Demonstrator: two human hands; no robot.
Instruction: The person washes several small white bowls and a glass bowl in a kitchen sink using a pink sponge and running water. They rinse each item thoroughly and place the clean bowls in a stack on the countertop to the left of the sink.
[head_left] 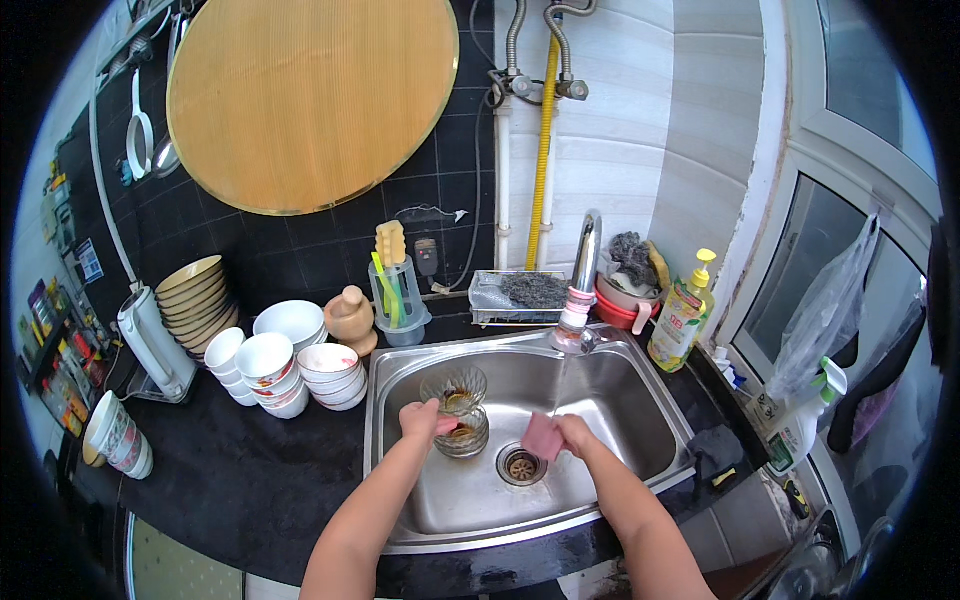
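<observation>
My left hand grips the edge of a clear glass bowl on the left side of the steel sink. Another clear glass bowl sits tilted just behind it, touching or nearly touching. The fingertips partly disappear behind the glass. My right hand is closed on a pink cloth, held beside the drain. Water runs in a thin stream from the faucet just behind the right hand.
Stacked white bowls, a wooden mortar and a utensil holder stand left of the sink. Dish soap, a red basin and a wire rack line the back and right. A spray bottle stands far right.
</observation>
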